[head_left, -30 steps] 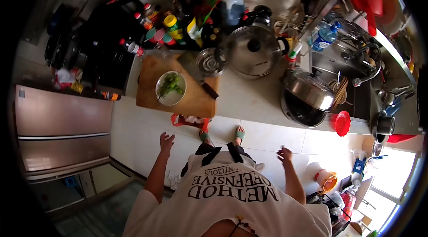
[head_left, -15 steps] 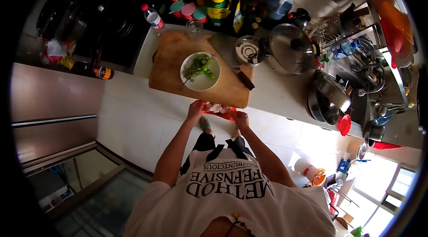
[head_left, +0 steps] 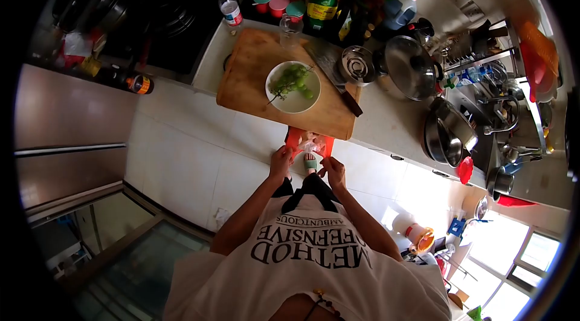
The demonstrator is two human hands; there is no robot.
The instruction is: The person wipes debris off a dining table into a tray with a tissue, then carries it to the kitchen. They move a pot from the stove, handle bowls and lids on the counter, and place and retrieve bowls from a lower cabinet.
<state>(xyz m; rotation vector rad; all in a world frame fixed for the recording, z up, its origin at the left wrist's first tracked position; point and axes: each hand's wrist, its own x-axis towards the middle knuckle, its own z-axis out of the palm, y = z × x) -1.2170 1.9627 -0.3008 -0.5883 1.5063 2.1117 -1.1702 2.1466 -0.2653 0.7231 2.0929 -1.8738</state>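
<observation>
Below the counter's front edge, a red plastic bag (head_left: 293,138) hangs with its top spread wide. Crumpled whitish stuff (head_left: 310,140) shows inside; I cannot make out its kind. My left hand (head_left: 280,162) grips the bag's left edge. With fingers pinched, my right hand (head_left: 333,171) has hold of its right edge. Above the bag lies a wooden cutting board (head_left: 241,88), bearing a white bowl (head_left: 305,103) of green grapes (head_left: 293,79) on dark stems. A cleaver (head_left: 332,70) rests on the board's right side, its handle toward me.
A clear glass (head_left: 290,31) stands by the board's far edge, near bottles and colored-lid jars. To the right are a steel dish (head_left: 356,66), a lidded pot (head_left: 411,67), stacked metal bowls (head_left: 448,133) and the sink. A dark stove (head_left: 163,31) lies left.
Both hands and the red bag have come closer to my body, and the bag's mouth appears wider. My view has shifted, so the counter things sit further right.
</observation>
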